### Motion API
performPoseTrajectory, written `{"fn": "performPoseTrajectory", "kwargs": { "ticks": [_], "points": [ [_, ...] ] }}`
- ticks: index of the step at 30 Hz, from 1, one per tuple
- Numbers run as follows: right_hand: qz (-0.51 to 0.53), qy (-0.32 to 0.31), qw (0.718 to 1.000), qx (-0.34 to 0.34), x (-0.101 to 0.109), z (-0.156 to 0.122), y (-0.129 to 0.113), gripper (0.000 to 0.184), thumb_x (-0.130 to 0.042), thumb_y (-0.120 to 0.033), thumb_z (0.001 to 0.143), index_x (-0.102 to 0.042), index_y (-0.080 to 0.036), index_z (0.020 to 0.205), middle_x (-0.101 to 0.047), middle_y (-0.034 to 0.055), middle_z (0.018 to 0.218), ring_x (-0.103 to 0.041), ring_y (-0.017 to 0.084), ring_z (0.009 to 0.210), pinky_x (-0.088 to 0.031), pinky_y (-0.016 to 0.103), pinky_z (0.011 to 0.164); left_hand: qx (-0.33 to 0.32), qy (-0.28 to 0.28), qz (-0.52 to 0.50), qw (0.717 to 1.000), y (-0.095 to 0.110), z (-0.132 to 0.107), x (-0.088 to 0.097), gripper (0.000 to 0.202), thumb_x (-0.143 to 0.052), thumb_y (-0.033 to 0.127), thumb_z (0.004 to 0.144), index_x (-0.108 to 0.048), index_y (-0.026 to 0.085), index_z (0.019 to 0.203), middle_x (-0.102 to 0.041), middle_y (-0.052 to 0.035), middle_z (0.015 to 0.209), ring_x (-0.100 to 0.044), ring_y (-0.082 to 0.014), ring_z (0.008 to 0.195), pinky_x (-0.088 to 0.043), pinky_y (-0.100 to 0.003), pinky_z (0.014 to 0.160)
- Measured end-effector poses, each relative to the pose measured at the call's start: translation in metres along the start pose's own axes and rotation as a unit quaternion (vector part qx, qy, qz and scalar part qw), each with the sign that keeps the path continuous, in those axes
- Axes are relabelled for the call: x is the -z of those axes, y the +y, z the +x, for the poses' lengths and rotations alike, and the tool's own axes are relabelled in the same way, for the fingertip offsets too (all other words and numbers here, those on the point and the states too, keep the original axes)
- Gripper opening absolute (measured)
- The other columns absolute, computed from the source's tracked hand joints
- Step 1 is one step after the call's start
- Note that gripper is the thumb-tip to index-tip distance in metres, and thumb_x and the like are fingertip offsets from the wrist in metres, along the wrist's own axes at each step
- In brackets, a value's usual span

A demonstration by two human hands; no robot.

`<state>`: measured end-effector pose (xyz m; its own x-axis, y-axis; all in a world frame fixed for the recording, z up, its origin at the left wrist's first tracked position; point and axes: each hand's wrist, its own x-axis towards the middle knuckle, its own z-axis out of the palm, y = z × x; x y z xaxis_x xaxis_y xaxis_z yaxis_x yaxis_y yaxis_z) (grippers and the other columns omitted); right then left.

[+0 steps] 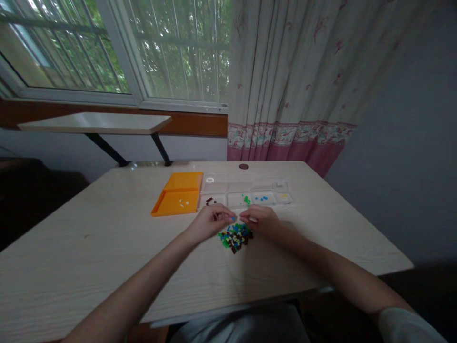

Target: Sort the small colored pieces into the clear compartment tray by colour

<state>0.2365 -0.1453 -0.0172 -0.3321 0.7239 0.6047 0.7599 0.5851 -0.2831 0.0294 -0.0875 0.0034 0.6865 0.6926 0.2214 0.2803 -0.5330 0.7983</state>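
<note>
A small heap of mixed coloured pieces (235,237), blue, green and dark brown, lies on the wooden table (89,247). My left hand (210,220) rests just left of the heap, fingers pinched on a small blue piece at its tip. My right hand (260,220) sits just right of the heap, fingers curled together; what they hold is too small to see. Behind both hands stands a clear compartment tray (246,193) with brown, green, blue and yellow pieces in separate cells.
An orange lid or flat tray (178,194) with a few pale bits lies left of the clear tray. A cable hole (243,166) sits near the table's far edge. Beyond are a window, a curtain and a narrow shelf (96,122).
</note>
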Motion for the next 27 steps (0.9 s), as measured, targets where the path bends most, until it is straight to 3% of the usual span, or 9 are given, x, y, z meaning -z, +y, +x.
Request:
{"fn": "performPoseTrajectory", "kwargs": {
  "ticks": [6, 15, 27],
  "points": [
    [0.004, 0.002, 1.0, -0.007, -0.002, -0.001, -0.008, 0.017, -0.056, -0.034, 0.08, -0.065, -0.02, 0.078, -0.066, 0.0016, 0.07, -0.059, 0.011, 0.062, -0.042, 0.019, 0.059, 0.006, 0.021, -0.14, 0.99, -0.005, 0.005, -0.016, 0.026, -0.065, 0.035, 0.069, -0.067, 0.01, 0.077, -0.059, -0.0054, 0.072, -0.047, -0.008, 0.055, -0.034, -0.018, 0.048],
    [0.004, 0.011, 0.999, -0.034, 0.004, 0.002, -0.013, 0.015, -0.055, -0.032, 0.08, -0.064, -0.02, 0.08, -0.067, 0.0014, 0.072, -0.06, 0.011, 0.064, -0.042, 0.02, 0.062, 0.04, 0.011, -0.116, 0.992, -0.002, 0.004, -0.016, 0.032, -0.06, 0.041, 0.073, -0.065, 0.01, 0.073, -0.05, 0.0005, 0.057, -0.038, -0.0057, 0.047, -0.028, -0.016, 0.042],
    [-0.025, -0.006, 1.0, -0.013, 0.004, 0.0, -0.011, 0.015, -0.055, -0.032, 0.08, -0.066, -0.023, 0.085, -0.067, 0.0, 0.071, -0.059, 0.01, 0.063, -0.041, 0.019, 0.061, 0.039, 0.004, -0.084, 0.996, -0.002, 0.003, -0.015, 0.031, -0.06, 0.041, 0.072, -0.065, 0.01, 0.074, -0.055, -0.0015, 0.063, -0.042, -0.007, 0.05, -0.031, -0.018, 0.045]
  ]
}}
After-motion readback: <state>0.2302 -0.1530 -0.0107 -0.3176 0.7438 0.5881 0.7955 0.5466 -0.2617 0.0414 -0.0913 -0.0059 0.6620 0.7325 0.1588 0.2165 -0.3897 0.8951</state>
